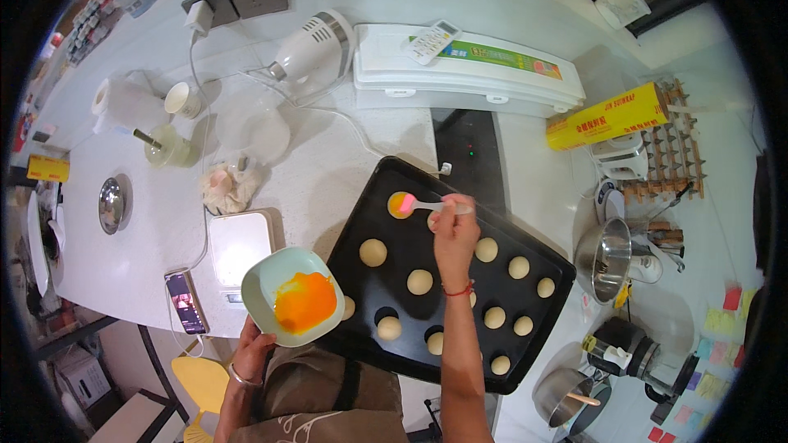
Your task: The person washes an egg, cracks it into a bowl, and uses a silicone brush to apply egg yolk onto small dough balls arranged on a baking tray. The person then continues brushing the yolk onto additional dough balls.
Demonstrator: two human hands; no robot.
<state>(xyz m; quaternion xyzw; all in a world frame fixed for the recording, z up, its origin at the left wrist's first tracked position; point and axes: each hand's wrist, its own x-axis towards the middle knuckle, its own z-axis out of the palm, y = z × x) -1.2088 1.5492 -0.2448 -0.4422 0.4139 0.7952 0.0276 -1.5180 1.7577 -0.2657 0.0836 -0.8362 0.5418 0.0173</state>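
My right hand (pixel 457 227) grips the clear handle of a pastry brush (pixel 425 203). The brush's pink head touches a dough ball (pixel 400 205) that is yellow on top, near the upper left corner of a black baking tray (pixel 351 221). Several plain pale dough balls (pixel 419 282) sit about the tray in rows; my right arm hides part of some. My left hand (pixel 253 344) holds a pale green square bowl (pixel 258 280) by its lower rim. Orange-yellow liquid, like beaten egg yolk (pixel 305 304), lies in the bowl, which overlaps the tray's left edge.
A white kitchen scale (pixel 241 246), a phone (pixel 186 301) with a cable and a crumpled cloth (pixel 231 187) lie left of the tray. Behind stand a hand mixer (pixel 314 49) and a long white box (pixel 381 74). Steel bowls (pixel 603 258) and a yellow wrap box (pixel 606 115) are on the right.
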